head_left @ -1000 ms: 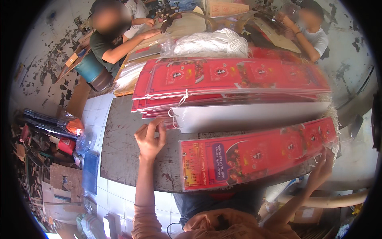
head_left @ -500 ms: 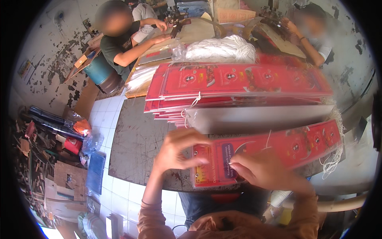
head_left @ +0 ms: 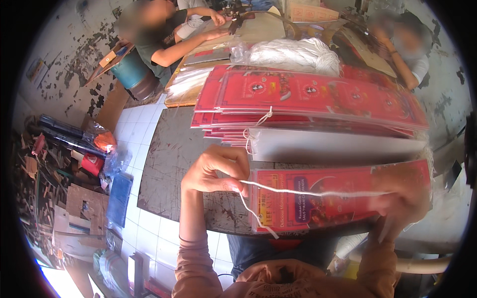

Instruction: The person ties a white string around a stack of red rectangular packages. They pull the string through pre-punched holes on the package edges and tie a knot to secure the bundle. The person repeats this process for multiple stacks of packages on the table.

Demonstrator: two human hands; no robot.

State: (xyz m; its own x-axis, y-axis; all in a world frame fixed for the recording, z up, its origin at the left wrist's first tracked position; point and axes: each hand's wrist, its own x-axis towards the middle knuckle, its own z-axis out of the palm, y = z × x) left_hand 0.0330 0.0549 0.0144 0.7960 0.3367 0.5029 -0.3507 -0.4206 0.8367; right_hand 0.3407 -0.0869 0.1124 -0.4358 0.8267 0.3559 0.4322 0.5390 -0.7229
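A long red printed strip [head_left: 343,213] in clear plastic lies in front of me across the near edge of the table. Over it, a white string [head_left: 298,192] stretches between my hands. My left hand [head_left: 218,171] pinches the string beside the strip's left end, and a loose tail hangs from its fingertips over that end. At the strip's right part, my right hand [head_left: 400,198] is closed on the string, its fingers blurred. Beyond lies a pile of similar red strips [head_left: 338,92], with knotted string loops [head_left: 266,115] at its left end. A strip with its pale side showing [head_left: 338,144] lies before the pile.
A thick hank of white string [head_left: 295,55] lies behind the pile. Two people [head_left: 174,44] work at the far left, and another person [head_left: 410,49] sits far right. A blue-green drum [head_left: 131,74] stands left. Wood scraps [head_left: 44,184] and a blue crate [head_left: 119,198] lie on the floor.
My right hand has moved right, and the white string now runs drawn out between both hands. My left hand has closed on the string. The view has shifted slightly.
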